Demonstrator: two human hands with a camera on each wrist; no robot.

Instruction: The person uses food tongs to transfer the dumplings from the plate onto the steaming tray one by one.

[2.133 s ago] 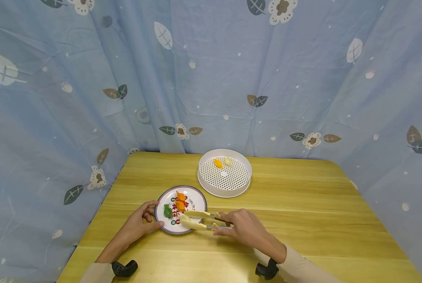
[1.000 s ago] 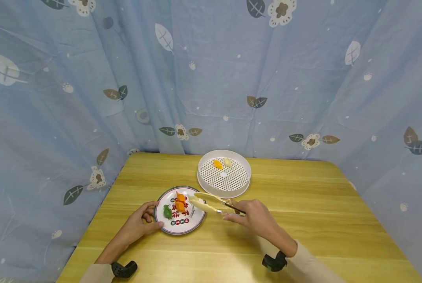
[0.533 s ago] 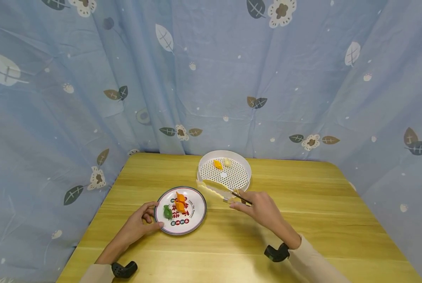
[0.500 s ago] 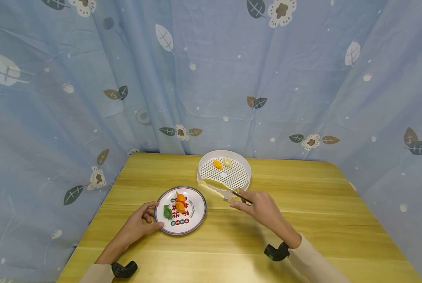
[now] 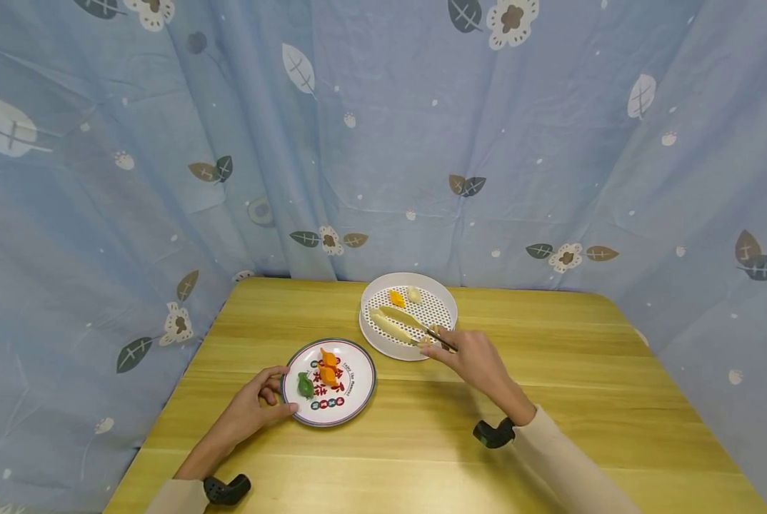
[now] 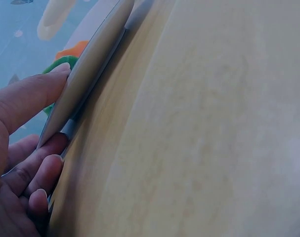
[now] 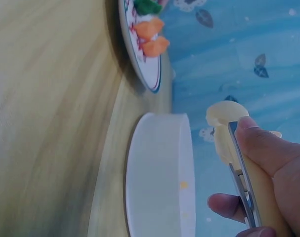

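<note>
Two bare forearms show in the head view, each ending in a long, close-fitting beige fabric sleeve [image 5: 553, 457] that stops at the wrist; the second sleeve [image 5: 174, 496] sits at the bottom edge on the person's left. A small black, rounded device [image 5: 494, 432] is strapped at the right wrist, just past the cuff. A matching black device [image 5: 226, 489], with a row of small holes on its band, sits at the left wrist. The left hand [image 5: 253, 407] and right hand [image 5: 470, 355] are bare, without rings or gloves. In the wrist views the fingernails are short, plain and unpainted.
</note>
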